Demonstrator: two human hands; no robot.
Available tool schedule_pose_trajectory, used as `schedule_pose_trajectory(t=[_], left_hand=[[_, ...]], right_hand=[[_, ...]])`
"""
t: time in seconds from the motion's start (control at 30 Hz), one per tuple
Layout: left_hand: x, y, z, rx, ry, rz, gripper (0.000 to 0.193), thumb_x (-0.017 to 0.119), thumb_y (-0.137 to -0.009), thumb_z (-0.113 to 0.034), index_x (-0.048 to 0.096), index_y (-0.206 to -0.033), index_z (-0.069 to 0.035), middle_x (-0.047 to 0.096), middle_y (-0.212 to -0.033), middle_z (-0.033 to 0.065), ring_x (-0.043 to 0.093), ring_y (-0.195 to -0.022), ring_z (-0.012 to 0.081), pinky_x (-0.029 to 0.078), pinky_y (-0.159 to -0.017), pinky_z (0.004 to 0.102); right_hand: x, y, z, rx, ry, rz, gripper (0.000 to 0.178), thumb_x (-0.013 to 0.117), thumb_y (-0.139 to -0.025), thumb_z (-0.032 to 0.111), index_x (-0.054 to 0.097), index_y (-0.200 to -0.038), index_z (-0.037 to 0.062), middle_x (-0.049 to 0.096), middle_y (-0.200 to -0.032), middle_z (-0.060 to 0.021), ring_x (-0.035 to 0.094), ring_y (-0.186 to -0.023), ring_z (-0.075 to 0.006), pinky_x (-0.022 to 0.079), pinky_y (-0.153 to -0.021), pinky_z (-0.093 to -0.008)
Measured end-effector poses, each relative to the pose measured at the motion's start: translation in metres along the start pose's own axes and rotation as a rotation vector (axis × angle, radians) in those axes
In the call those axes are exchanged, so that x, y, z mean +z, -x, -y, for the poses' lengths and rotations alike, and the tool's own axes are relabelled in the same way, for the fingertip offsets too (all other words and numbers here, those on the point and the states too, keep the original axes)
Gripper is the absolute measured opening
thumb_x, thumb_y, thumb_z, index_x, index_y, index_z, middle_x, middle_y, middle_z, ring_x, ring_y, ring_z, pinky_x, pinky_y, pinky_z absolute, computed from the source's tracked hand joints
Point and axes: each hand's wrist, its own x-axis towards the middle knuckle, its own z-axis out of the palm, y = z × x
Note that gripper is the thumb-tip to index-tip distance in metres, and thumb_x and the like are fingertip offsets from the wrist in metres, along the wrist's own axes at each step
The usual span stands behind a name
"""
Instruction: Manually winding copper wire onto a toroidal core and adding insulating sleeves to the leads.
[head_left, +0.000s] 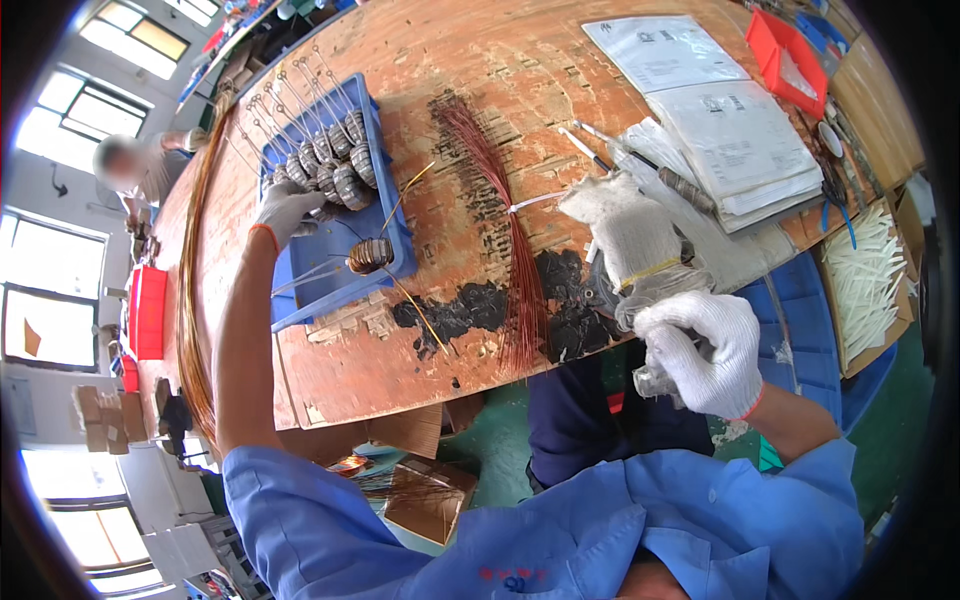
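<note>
My left hand [287, 212], in a white glove, reaches into a blue plastic tray [400, 262] at the left. Its fingers are curled beside a cluster of grey wound ring coils [345, 185] with long looped wire leads; what they hold, if anything, is hidden. A coil with copper-coloured windings [370, 255] lies apart at the tray's right side, yellowish leads sticking out. My right hand [705, 352], also gloved, is closed at the table's front edge, next to a fixture wrapped in white cloth [632, 225] and greyish wrapping. I cannot make out what is in its grip.
A bundle of reddish wires [510, 250], tied with a white strip, lies mid-table. Long copper wires [195, 250] run along the left edge. Papers [715, 120], a red bin [785, 62] and a box of white strips [868, 285] are at the right. Another person [140, 165] is at far left.
</note>
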Motion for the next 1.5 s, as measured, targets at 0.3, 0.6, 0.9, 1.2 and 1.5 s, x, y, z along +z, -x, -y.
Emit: schedule_pose_trajectory(t=[0.3, 0.6, 0.9, 1.2, 1.5], left_hand=[[0.004, -0.005, 0.011, -0.101, 0.116, -0.055, 0.046, 0.082, -0.084, -0.028, 0.072, -0.12, -0.001, 0.072, -0.106, 0.01, 0.07, -0.088, 0.0232, 0.062, -0.068, 0.0423], [0.008, 0.013, -0.007, -0.11, 0.233, -0.228, 0.023, 0.077, -0.08, -0.025, 0.074, -0.077, -0.003, 0.068, -0.07, 0.0088, 0.063, -0.055, 0.0169, 0.047, -0.047, 0.0347], [-0.009, 0.184, -0.092, 0.458, 0.557, -0.026, 0.027, 0.059, -0.096, -0.01, 0.07, -0.117, 0.003, 0.072, -0.097, 0.0075, 0.069, -0.078, 0.0159, 0.054, -0.065, 0.0299], [0.166, 0.36, -0.161, 0.732, 0.293, 0.214, 0.04, 0.072, -0.088, -0.003, 0.069, -0.127, 0.006, 0.074, -0.107, 0.0058, 0.067, -0.095, 0.0101, 0.055, -0.088, 0.0276], [0.239, 0.383, -0.194, 0.664, 0.546, 0.418, 0.035, 0.071, -0.094, -0.007, 0.066, -0.125, 0.006, 0.073, -0.109, 0.0073, 0.067, -0.094, 0.0115, 0.056, -0.085, 0.0288]], right_hand=[[0.003, 0.007, 0.001, 0.087, -0.106, -0.042, 0.006, 0.073, -0.099, 0.004, 0.075, -0.099, -0.0014, 0.074, -0.078, -0.0037, 0.069, -0.064, -0.0061, 0.054, -0.055, -0.0237], [0.004, 0.01, -0.005, 0.071, -0.08, -0.107, 0.006, 0.076, -0.096, 0.005, 0.075, -0.097, -0.0007, 0.074, -0.08, -0.0074, 0.067, -0.064, -0.0104, 0.053, -0.06, -0.0287], [0.008, 0.01, -0.011, -0.017, -0.024, -0.144, 0.016, 0.075, -0.098, 0.017, 0.076, -0.093, 0.0012, 0.072, -0.073, -0.0112, 0.071, -0.062, -0.0196, 0.052, -0.058, -0.0345], [0.001, 0.069, 0.005, -0.082, 0.055, -0.099, 0.068, 0.082, -0.093, 0.023, 0.053, -0.151, 0.0019, 0.074, -0.112, -0.0121, 0.073, -0.085, -0.0149, 0.059, -0.078, -0.0349], [-0.019, 0.102, -0.01, 0.035, -0.496, -0.296, 0.049, 0.077, -0.095, 0.004, 0.054, -0.137, -0.0046, 0.068, -0.12, -0.011, 0.068, -0.109, -0.0149, 0.058, -0.093, -0.0333]])
